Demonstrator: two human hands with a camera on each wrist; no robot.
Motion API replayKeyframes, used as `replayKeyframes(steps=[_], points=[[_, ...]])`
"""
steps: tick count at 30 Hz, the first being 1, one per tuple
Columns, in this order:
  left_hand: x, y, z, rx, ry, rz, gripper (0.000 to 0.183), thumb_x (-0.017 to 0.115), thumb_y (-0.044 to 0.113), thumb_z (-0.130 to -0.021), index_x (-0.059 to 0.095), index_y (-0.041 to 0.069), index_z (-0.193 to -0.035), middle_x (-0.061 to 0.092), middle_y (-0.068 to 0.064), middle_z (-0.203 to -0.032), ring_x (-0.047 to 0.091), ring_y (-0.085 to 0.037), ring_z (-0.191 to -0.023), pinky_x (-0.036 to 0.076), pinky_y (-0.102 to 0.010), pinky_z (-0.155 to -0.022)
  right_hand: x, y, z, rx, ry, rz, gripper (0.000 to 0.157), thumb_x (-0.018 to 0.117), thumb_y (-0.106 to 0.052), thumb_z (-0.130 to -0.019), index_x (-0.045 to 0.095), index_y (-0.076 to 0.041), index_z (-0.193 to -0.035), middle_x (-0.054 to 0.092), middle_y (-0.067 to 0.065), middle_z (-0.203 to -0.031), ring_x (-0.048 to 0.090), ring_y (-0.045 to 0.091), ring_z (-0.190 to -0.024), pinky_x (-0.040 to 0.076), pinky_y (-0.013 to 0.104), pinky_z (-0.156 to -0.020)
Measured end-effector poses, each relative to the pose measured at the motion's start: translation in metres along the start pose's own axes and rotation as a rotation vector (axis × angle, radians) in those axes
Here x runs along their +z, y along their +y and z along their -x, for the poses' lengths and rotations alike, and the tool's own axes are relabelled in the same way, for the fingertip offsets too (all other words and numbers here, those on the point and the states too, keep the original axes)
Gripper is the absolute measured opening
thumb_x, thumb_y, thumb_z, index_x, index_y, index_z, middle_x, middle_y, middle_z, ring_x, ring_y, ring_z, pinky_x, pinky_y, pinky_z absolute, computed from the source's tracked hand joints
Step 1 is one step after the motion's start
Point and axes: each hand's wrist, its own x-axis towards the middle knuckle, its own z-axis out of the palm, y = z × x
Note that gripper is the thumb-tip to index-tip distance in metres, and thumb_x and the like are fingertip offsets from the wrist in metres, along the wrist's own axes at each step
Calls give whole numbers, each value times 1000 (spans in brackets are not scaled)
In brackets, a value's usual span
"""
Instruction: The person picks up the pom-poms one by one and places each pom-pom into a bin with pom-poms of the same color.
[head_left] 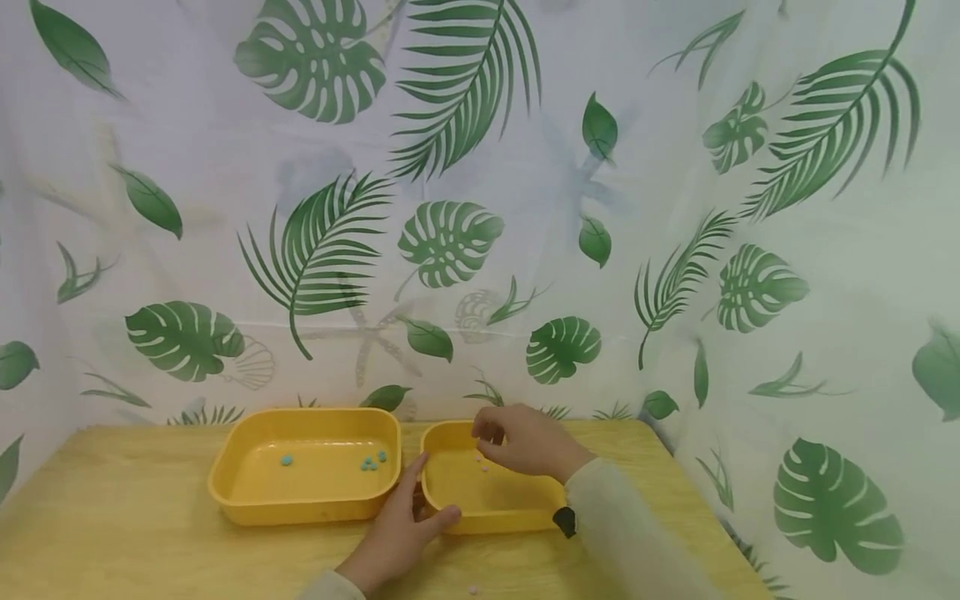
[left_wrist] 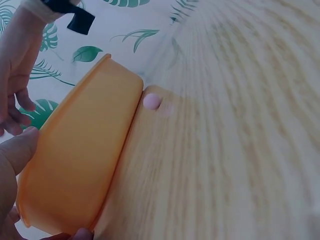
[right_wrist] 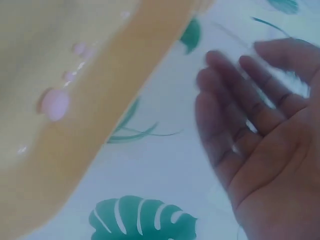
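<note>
My left hand holds the smaller yellow tray at its near left corner, thumb by the front rim and fingers along the side. In the left wrist view, its thumb lies against the rim. Over the far part of that tray hovers my right hand, fingers loosely bent. The right wrist view shows its palm with nothing in it. Several small pink balls lie inside this tray. Another pink ball rests on the wooden table, outside the tray's near wall.
To the left stands a larger yellow tray with several turquoise balls in it, mostly toward its right end. Both trays sit at the table's back edge, against a leaf-patterned cloth. A black piece hangs by the right sleeve.
</note>
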Motion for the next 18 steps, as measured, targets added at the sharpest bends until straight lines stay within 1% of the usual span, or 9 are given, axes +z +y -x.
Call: replayKeyframes(steps=[2,4,7,9,11,13,14,16,18], points=[[-1,0,0,-3,5,-4,100,73,52,-94,15,13,-166,48,-25,-150,52,-39,-135,44,-59,-110,0,-4,9,-49,26,-41,8,68,-20,-100,71,-18,-106,69,-13,-91,63,3,-80,57,27,-74],[-1,1,1,2,10,-18,99,73,51,-94,16,12,-166,49,-25,-149,52,-38,-135,44,-59,-110,1,-8,17,-72,59,-66,9,69,-21,-100,72,-18,-107,69,-14,-92,62,2,-81,58,27,-74],[-2,3,2,7,17,-40,99,72,51,-95,16,11,-165,49,-27,-149,52,-41,-135,44,-60,-110,6,-10,29,-75,146,-39,8,69,-19,-99,73,-16,-105,68,-14,-91,61,1,-81,57,28,-76],[-2,4,3,7,21,-42,99,72,51,-95,16,11,-165,48,-28,-150,51,-43,-135,44,-60,-109,10,-11,36,-65,206,-24,6,70,-17,-97,73,-15,-102,67,-14,-88,61,4,-79,56,28,-75],[-1,4,3,9,21,-38,99,72,50,-95,15,10,-165,48,-29,-149,51,-45,-135,45,-60,-109,13,-12,43,-85,233,-36,4,70,-15,-96,72,-13,-100,65,-14,-84,59,3,-75,54,25,-71],[0,4,3,14,18,-29,99,72,49,-95,15,9,-165,50,-29,-148,52,-44,-134,46,-59,-108,16,-14,51,-127,208,-80,3,71,-13,-95,72,-12,-98,64,-14,-81,57,1,-71,53,22,-67],[0,4,3,18,15,-17,98,73,47,-96,14,9,-165,51,-28,-147,53,-44,-133,46,-59,-108,18,-15,54,-156,175,-115,3,72,-12,-95,72,-12,-98,64,-15,-80,57,0,-70,52,20,-65],[0,5,3,25,13,-6,98,73,46,-96,14,8,-165,53,-27,-145,55,-42,-132,47,-58,-108,23,-18,61,-219,86,-185,4,72,-11,-95,71,-12,-99,65,-15,-78,54,-5,-68,52,17,-62],[0,5,3,28,14,-5,98,73,45,-96,14,8,-165,54,-27,-144,55,-40,-131,47,-58,-107,27,-22,65,-247,-18,-248,5,73,-11,-96,71,-14,-100,65,-16,-78,54,-7,-68,52,16,-62]])
